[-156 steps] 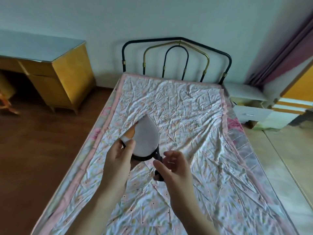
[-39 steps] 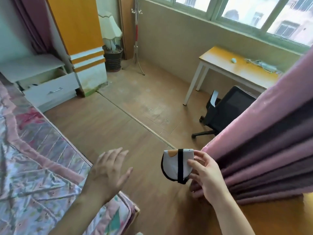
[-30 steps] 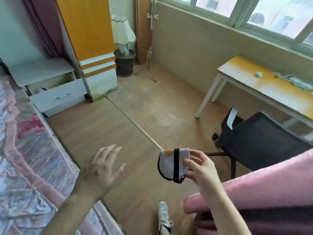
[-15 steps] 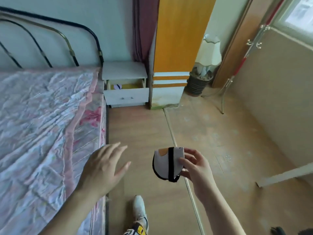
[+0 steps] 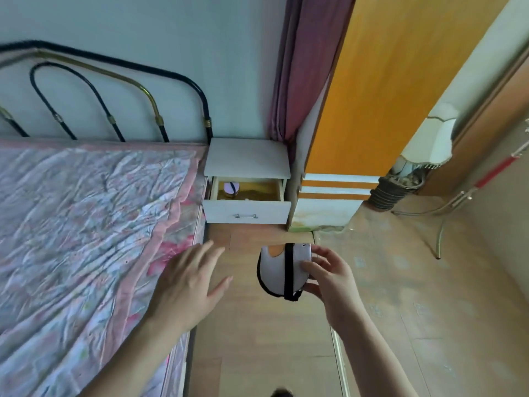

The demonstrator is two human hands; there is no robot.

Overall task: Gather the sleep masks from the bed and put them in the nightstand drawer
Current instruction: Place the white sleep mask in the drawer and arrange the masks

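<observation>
My right hand (image 5: 329, 275) grips a folded white sleep mask (image 5: 276, 267) with a black strap and an orange patch, held above the wooden floor beside the bed. My left hand (image 5: 189, 277) hovers with spread fingers, holding nothing, over the bed's edge. Ahead, the white nightstand (image 5: 247, 156) stands between bed and wardrobe. Its drawer (image 5: 247, 212) is pulled out, and another pale sleep mask (image 5: 230, 188) lies in its left part. The bed (image 5: 86, 224) has a wrinkled floral sheet with no mask visible on it.
An orange and white wardrobe (image 5: 357, 110) stands right of the nightstand, with a pink curtain (image 5: 297, 67) behind. A lamp with a cream shade (image 5: 423, 138) and a metal stand (image 5: 446, 213) are at the right. A strip of wooden floor (image 5: 257, 339) runs alongside the bed.
My view swung from the window side back to the nightstand, which is now closer. My right hand kept hold of the sleep mask; my left hand stayed spread.
</observation>
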